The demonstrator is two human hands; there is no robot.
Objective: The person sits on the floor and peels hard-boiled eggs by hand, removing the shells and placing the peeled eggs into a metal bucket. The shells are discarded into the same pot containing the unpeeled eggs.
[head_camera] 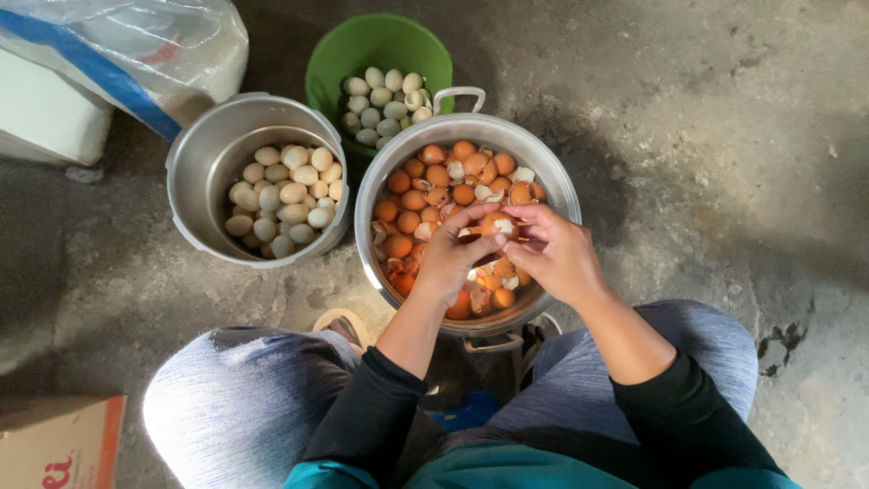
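A brown egg [498,224] with part of its shell broken away is held between both hands over a metal pot [554,172] full of brown eggs and shell pieces. My left hand [453,254] grips the egg from the left, fingers curled around it. My right hand [554,252] pinches at its shell from the right. Both hands hover just above the pot's contents.
A second metal pot [195,154] at left holds several pale peeled eggs. A green bucket [380,41] behind holds more pale eggs. A plastic sack [136,45] lies top left, a cardboard box [59,444] bottom left. My knees flank the pot on a concrete floor.
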